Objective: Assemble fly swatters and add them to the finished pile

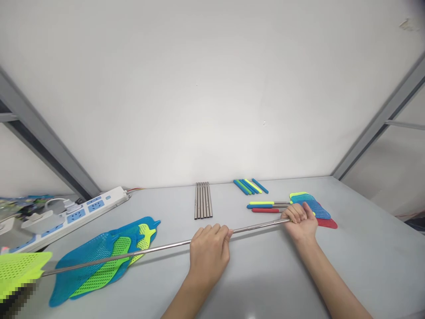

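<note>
A long telescopic fly swatter, its steel rod (159, 248) drawn out, slants across the view just above the table. Its yellow-green head (23, 270) reaches the left edge, partly cut off. My left hand (210, 249) is closed around the middle of the rod from above. At the right end, my right hand (301, 223) has its fingers curled around the rod, palm turned up; the handle end is mostly hidden in it. Under the rod on the left lies a pile of blue and green swatter heads (89, 252). Swatters with blue and red heads (308, 206) lie behind my right hand.
Several short steel rods (203, 201) lie side by side near the wall. Loose coloured handles (250, 186) rest to their right. A white power strip (83, 212) with plugs stands on the left. Grey frame posts (49, 133) rise at both sides of the grey table (259, 274).
</note>
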{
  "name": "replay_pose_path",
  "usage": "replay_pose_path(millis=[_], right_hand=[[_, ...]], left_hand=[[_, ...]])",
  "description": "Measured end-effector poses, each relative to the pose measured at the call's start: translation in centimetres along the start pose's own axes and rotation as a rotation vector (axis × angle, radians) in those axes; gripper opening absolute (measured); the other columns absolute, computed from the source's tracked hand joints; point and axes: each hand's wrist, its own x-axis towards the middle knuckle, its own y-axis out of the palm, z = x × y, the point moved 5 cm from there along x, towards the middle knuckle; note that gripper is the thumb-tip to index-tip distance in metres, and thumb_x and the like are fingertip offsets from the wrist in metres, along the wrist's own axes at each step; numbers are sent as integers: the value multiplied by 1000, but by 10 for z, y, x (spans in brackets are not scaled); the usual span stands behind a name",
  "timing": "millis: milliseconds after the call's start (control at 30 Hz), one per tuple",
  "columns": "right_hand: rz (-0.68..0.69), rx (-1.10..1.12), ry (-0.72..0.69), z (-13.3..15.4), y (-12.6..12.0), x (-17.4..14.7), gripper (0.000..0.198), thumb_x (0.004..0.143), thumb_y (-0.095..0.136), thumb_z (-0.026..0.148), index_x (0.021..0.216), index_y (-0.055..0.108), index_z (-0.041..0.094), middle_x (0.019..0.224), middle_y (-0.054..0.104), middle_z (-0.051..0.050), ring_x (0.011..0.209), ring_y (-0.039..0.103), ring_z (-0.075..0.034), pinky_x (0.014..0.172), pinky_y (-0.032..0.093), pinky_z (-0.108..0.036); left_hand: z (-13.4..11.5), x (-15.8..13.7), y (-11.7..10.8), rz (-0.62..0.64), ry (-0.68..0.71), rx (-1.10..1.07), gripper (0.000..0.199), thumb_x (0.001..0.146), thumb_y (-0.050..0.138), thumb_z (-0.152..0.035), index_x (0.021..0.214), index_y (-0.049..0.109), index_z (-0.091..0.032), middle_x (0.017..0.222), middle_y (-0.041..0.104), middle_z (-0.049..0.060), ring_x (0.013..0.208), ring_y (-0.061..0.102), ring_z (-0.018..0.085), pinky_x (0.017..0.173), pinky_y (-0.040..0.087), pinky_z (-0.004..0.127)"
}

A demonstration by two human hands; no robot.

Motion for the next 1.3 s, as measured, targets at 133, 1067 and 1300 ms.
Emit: replay_pose_path(millis=[133,1067,1300], right_hand=[[-18,3,-18,5,1,-1,33,72,43,20,51,18,19,42,21,8,35,24,-6,34,30,-20],[-338,-178,-100,38,-38,9,25,62,28,2,51,12,18,41,18,7,31,25,-6,33,28,-18],[-245,-153,-122,30,-34,7,28,58,31,1,51,10,18,39,18,7,30,23,-6,32,26,-19]], left_hand=[[-1,0,1,-7,7,-34,27,84,32,-27,67,53,-21,58,52,-2,56,42,12,57,25,27],[4,2,-5,-58,15,-91,20,83,37,-26,82,57,-25,68,52,-1,66,43,12,67,26,28],[7,4,-2,14,74,-8,28,85,30,-24,73,55,-22,63,53,-1,57,39,12,59,23,29]])
